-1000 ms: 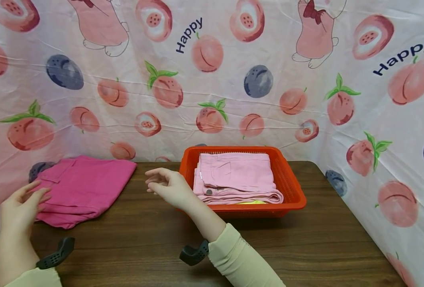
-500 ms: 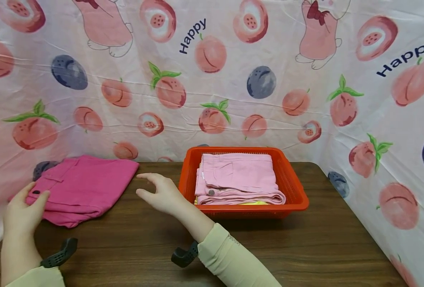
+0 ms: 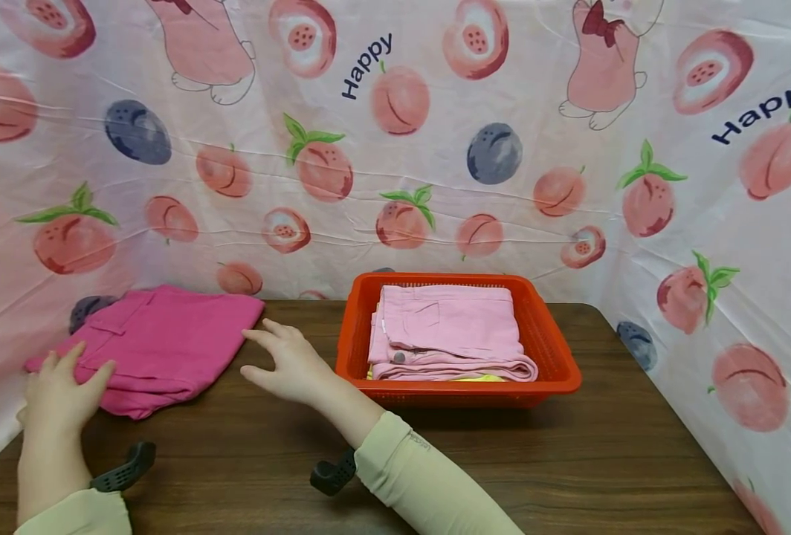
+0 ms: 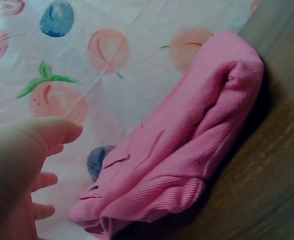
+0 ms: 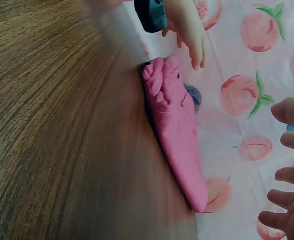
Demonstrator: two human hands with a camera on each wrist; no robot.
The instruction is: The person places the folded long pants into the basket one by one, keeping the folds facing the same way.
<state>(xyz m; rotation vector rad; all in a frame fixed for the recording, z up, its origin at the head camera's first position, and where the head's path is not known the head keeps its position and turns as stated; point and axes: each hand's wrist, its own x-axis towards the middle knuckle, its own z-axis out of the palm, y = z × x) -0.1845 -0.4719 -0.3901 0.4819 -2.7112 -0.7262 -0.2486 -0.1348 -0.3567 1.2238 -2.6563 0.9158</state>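
A folded hot-pink garment of thick cloth [image 3: 168,342], with a waistband and a dark button, lies on the left of the table by the back cloth. My left hand [image 3: 61,397] is at its near left corner, overlapping it in the head view, fingers spread. In the left wrist view the fingers [image 4: 47,182] hold nothing and the garment [image 4: 176,140] lies beyond them. My right hand [image 3: 295,364] hovers off the garment's right side, thumb and fingers apart. The right wrist view shows its spread fingers [image 5: 286,175] with nothing in them.
A red plastic basket [image 3: 563,364] stands right of my right hand, with folded light-pink pants [image 3: 449,319] and something yellow beneath them. A fruit-print cloth [image 3: 422,163] walls the back and sides of the wooden table [image 3: 569,461].
My right hand has moved left toward the hot-pink garment, its fingers opening wider. The left hand has spread its fingers at the garment's corner. The view has shifted slightly left.
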